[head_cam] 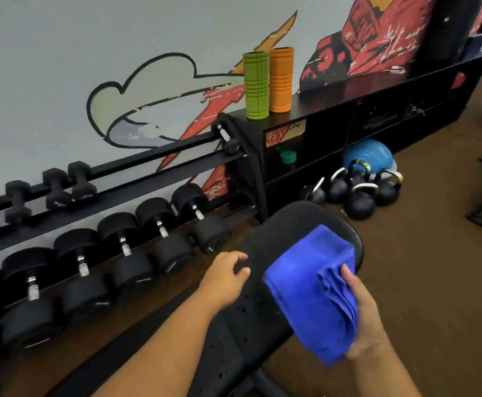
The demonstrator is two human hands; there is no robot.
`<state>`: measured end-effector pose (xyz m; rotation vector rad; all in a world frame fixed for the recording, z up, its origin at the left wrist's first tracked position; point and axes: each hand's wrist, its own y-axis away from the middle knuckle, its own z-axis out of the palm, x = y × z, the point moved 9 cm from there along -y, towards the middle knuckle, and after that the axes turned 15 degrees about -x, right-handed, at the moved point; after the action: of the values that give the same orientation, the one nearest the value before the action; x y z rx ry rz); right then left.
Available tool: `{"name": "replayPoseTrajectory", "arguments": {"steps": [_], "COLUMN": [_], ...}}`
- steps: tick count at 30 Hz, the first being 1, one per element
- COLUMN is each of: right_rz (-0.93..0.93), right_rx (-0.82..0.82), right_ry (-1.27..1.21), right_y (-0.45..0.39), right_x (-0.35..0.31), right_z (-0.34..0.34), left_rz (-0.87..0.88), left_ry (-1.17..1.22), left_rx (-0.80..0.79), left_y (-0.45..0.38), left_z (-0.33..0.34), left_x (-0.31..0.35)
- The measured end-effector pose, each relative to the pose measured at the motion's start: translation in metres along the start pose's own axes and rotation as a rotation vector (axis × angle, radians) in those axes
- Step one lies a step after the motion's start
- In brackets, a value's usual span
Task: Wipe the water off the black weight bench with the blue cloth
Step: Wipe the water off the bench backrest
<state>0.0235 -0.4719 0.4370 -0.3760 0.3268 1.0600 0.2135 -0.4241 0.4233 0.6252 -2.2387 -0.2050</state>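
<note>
While the right hand (365,319) grasps the folded blue cloth (311,290) by its right edge, the cloth hangs over the right side of the black weight bench (288,224), near that surface's rounded far end. Dark water spots (242,310) dot the middle of the surface. The left hand (228,277) hovers at the surface's left edge with its grip released, fingers loosely curled and holding nothing. Left of the bench, dumbbells (125,253) sit in a row on a rack. Kettlebells (360,193) stand on the floor beyond the far end, and green and orange foam rollers (268,81) stand upright on a black shelf unit (377,87).
</note>
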Motion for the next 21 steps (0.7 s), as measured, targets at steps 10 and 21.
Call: {"name": "replayPoseTrajectory", "arguments": {"steps": [10, 21], "right_rz": [0.232, 0.607], "right_rx": [0.465, 0.385], "right_ry": [2.309, 2.538], "right_y": [-0.027, -0.046], "right_x": [-0.083, -0.033], "right_z": [-0.030, -0.095], "left_rz": [-0.263, -0.397], "left_ry": [0.133, 0.005], "left_rx": [-0.074, -0.163], "left_y": [-0.032, -0.044], "left_z": [0.054, 0.062], "left_x": [-0.047, -0.058]}}
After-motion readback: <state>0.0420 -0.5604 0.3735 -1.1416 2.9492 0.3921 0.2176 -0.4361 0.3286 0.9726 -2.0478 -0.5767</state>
